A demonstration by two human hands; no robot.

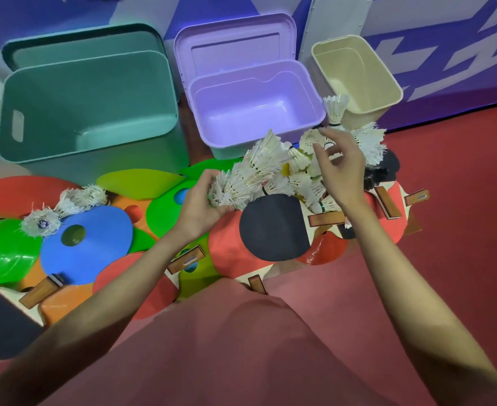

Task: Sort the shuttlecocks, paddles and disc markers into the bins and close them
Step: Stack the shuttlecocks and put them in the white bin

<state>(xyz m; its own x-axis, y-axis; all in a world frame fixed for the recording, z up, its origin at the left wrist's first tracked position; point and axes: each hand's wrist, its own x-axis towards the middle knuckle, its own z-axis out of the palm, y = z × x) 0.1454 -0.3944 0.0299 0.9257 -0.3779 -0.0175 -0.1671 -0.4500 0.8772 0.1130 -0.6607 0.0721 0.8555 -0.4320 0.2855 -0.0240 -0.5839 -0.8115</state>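
Observation:
A heap of white shuttlecocks [297, 168], paddles and coloured disc markers covers the floor in front of three open bins. My left hand [200, 200] grips a bunch of stacked shuttlecocks [250, 174] at its lower end. My right hand [339, 162] hovers over the heap with fingers loosely curled, its fingertips at a shuttlecock [314, 139]; whether it holds it is unclear. One shuttlecock [335, 108] stands upright by the cream bin [388, 80]. A black-faced paddle [273, 227] lies below the heap. The green bin [89, 104] and purple bin [256, 106] hold nothing visible.
Blue [86, 244], green [168, 206], orange and red disc markers overlap at left with two more shuttlecocks [62, 209]. Several paddle handles [388, 202] stick out at right. Bin lids lean against the purple wall [461, 39] behind. Red floor [461, 200] lies to the right.

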